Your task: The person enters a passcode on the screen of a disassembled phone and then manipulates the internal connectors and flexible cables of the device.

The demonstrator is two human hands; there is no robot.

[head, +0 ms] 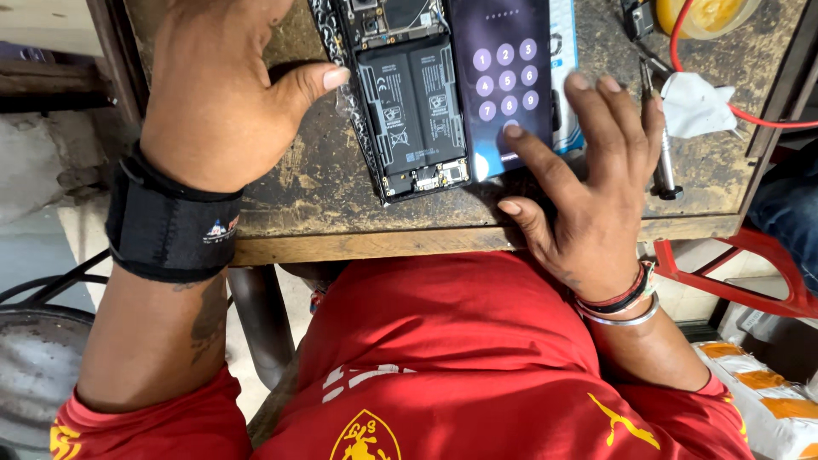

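Opened phone (pixel 412 111), lit keypad screen (pixel 503 81)

My worn wooden bench (pixel 324 192) was scuffed and stained. A crumpled white cloth (pixel 694 104) lay near its right edge, with a red wire (pixel 750 115) curving past it. A slim metal tool (pixel 661 162) stood just left of the cloth. A round yellow tub (pixel 707 15) sat at the far corner. Below, a red metal frame (pixel 733 273) showed beside an orange-and-white sack (pixel 758 400).
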